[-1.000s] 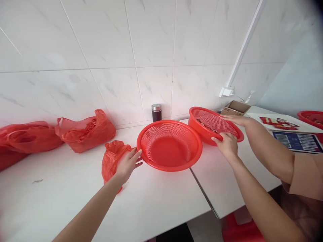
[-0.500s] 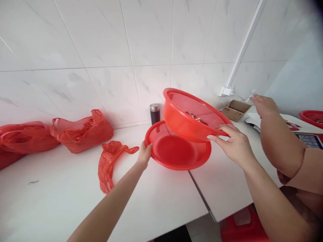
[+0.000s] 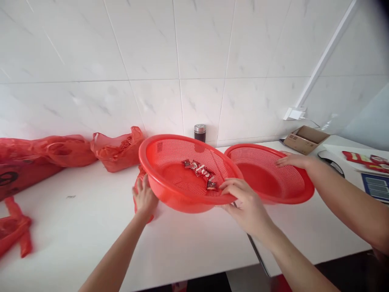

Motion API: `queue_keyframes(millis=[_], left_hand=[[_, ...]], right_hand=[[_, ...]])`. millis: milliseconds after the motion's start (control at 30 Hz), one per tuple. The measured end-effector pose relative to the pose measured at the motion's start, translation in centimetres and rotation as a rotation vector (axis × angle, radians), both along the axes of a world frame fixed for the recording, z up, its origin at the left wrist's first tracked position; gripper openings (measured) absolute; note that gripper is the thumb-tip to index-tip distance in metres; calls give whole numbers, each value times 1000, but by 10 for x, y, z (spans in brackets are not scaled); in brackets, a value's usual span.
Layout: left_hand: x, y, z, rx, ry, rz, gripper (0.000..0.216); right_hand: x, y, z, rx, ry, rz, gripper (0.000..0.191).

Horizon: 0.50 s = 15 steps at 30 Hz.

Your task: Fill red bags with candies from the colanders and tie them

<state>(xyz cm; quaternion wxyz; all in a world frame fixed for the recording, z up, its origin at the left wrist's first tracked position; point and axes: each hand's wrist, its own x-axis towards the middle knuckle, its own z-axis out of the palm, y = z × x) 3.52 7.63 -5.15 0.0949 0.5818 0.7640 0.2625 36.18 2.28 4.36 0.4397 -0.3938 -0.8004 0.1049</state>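
Note:
I hold a red perforated basket over the white counter, a little tilted. My right hand grips its near right rim, thumb over the edge. My left hand lies against its left outer wall with fingers spread upward. Several small red-and-white packets lie inside it. To its right an empty red basket sits on the counter, and another person's hand rests on its far rim.
Red plastic bags lie along the tiled wall at left, with more at the left edge. A dark flask stands at the wall. A cardboard box and a scale sit at right. A seam splits the counter.
The basket with packets came down and to the left, off the empty basket. The empty basket now sits to the right, with the other person's hand on its rim. My left hand moved onto the held basket.

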Motion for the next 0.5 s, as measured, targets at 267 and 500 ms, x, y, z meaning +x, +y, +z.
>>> queue_keyframes(millis=[267, 500], left_hand=[[-70, -80, -16, -71, -185, 328, 40], [-29, -126, -7, -36, -839, 215, 48]], right_hand=[[-2, 6, -70, 54, -305, -203, 14], [14, -5, -61, -42, -344, -504, 26]])
